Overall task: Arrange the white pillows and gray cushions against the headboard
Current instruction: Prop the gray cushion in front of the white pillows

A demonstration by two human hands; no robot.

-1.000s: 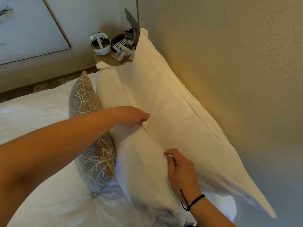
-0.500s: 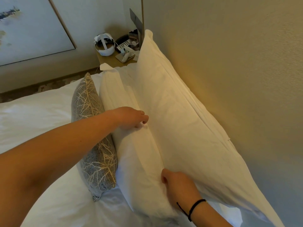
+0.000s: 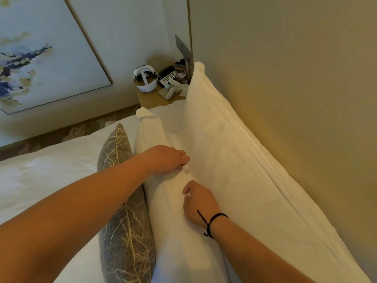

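Leaning over the bed, I see this:
Back pillow (image 3: 240, 160): large, white, standing on its long edge, flat against the headboard (image 3: 295, 99).
Front pillow (image 3: 169, 201): white, upright, pressed against the back pillow's face.
Cushion (image 3: 124, 221): gray with pale branching lines, on edge, touching the front pillow on the side away from the headboard.
Left hand (image 3: 166, 159): palm down on the front pillow's top edge, fingers curled into the seam between the two pillows; whether I pinch any fabric I cannot tell, since the fingertips are hidden. A ring shows on one finger.
Right hand (image 3: 199, 203): on the same top edge, nearer me, fingers bent in a loose narrow curl, thumb raised, touching the cloth; no clear hold shows. A black cord circles the wrist.
Nightstand (image 3: 151, 99): beyond the pillows, carrying a white headset (image 3: 145, 79), a phone (image 3: 168, 75) and small items too blurred to name.
Picture (image 3: 36, 54): framed, on the far wall.
Writing: nothing legible; the phone keypad is too small.
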